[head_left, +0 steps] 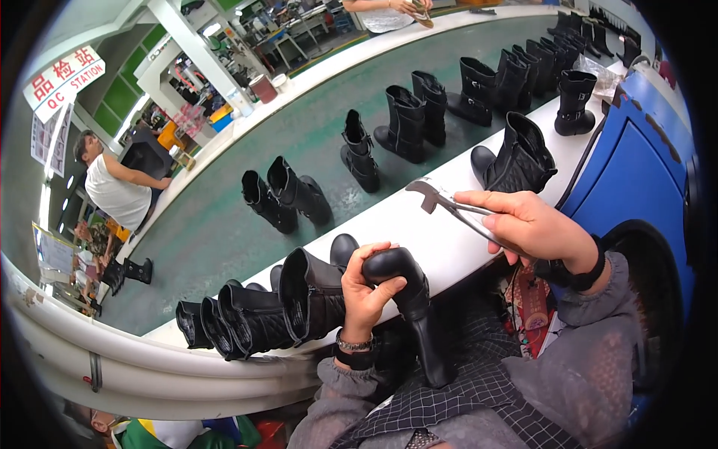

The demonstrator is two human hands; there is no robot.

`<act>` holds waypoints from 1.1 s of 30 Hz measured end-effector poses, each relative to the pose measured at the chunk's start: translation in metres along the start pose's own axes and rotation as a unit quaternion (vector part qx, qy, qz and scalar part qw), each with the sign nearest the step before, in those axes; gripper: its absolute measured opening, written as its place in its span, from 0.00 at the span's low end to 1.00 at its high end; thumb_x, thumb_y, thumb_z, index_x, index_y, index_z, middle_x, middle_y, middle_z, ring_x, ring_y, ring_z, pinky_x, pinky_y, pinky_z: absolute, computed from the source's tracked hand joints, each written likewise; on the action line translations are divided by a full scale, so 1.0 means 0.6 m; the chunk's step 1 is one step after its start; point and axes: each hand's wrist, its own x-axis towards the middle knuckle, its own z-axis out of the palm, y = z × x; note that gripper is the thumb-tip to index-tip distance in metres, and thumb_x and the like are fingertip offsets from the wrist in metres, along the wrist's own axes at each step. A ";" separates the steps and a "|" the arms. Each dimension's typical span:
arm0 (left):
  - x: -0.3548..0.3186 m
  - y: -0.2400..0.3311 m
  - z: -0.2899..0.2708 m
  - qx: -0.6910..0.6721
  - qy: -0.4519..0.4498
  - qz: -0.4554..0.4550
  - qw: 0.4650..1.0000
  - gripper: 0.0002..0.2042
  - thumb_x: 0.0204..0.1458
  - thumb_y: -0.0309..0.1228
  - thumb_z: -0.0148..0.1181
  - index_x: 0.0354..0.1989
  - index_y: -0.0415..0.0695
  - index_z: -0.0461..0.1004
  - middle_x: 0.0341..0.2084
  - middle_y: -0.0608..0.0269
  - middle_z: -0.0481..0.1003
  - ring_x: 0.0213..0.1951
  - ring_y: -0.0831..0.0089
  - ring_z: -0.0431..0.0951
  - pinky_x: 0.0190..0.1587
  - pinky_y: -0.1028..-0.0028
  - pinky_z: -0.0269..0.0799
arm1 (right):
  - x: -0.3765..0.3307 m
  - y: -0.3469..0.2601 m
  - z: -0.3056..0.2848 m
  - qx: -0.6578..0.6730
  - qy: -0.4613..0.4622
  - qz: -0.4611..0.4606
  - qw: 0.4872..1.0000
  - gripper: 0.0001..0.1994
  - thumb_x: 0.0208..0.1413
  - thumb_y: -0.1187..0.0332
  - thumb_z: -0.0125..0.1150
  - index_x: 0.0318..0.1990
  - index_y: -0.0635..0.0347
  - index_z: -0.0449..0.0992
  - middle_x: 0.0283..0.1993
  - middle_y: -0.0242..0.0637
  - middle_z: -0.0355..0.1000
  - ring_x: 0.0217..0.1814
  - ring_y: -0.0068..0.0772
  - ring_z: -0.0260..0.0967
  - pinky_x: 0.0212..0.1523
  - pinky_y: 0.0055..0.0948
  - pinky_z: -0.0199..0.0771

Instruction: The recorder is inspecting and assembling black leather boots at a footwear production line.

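Observation:
My left hand (364, 293) is wrapped round the foot of a black boot (415, 299), its thumb lying across the upper. The boot's rounded toe points up and its shaft hangs down towards my lap. In my right hand (540, 230) is a pair of metal lasting pincers (429, 197), fingers closed round the handles. The pincers' dark, hammer-shaped head points left, above the white ledge and apart from the boot. A quilted black boot (520, 157) stands on the ledge just beyond my right hand. Near my left hand, another black boot (310, 295) stands in a row.
A green conveyor belt (224, 254) carries several black boots beyond the white ledge (456, 251). More boots (250, 318) stand left on the ledge. To the right is a blue machine (621, 157). A person in white (120, 187) stands across the belt; another person's hands (407, 7) show at the top.

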 end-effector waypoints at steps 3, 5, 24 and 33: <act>-0.001 -0.006 -0.004 -0.066 0.010 0.014 0.998 0.26 0.39 0.21 0.72 0.50 0.38 0.70 0.46 0.54 0.75 0.51 0.66 0.75 0.56 0.69 0.69 | 0.006 0.034 -0.009 -0.056 0.027 -0.076 0.995 0.23 0.60 0.71 0.47 0.63 0.47 0.67 0.22 0.36 0.71 0.17 0.25 0.69 0.22 0.24 0.72; -0.002 -0.012 -0.007 -0.102 0.014 0.023 0.994 0.26 0.38 0.21 0.72 0.50 0.38 0.70 0.46 0.53 0.75 0.51 0.63 0.75 0.57 0.67 0.69 | 0.033 0.077 0.001 -0.173 0.087 -0.084 0.977 0.23 0.59 0.70 0.50 0.62 0.48 0.68 0.21 0.41 0.71 0.18 0.34 0.70 0.24 0.30 0.73; 0.011 0.015 0.026 0.035 -0.097 0.015 0.995 0.25 0.37 0.22 0.73 0.48 0.37 0.74 0.45 0.56 0.75 0.50 0.66 0.75 0.56 0.69 0.67 | -0.060 -0.080 -0.017 0.069 -0.020 -0.161 0.984 0.23 0.58 0.75 0.50 0.63 0.61 0.67 0.28 0.33 0.75 0.22 0.15 0.68 0.24 0.18 0.69; 0.019 0.021 0.032 0.066 -0.145 0.029 0.987 0.25 0.38 0.23 0.73 0.49 0.39 0.75 0.46 0.57 0.75 0.49 0.67 0.74 0.54 0.71 0.66 | -0.070 -0.116 -0.015 0.073 0.044 -0.170 0.982 0.25 0.53 0.79 0.46 0.61 0.65 0.68 0.27 0.38 0.76 0.19 0.15 0.67 0.21 0.14 0.68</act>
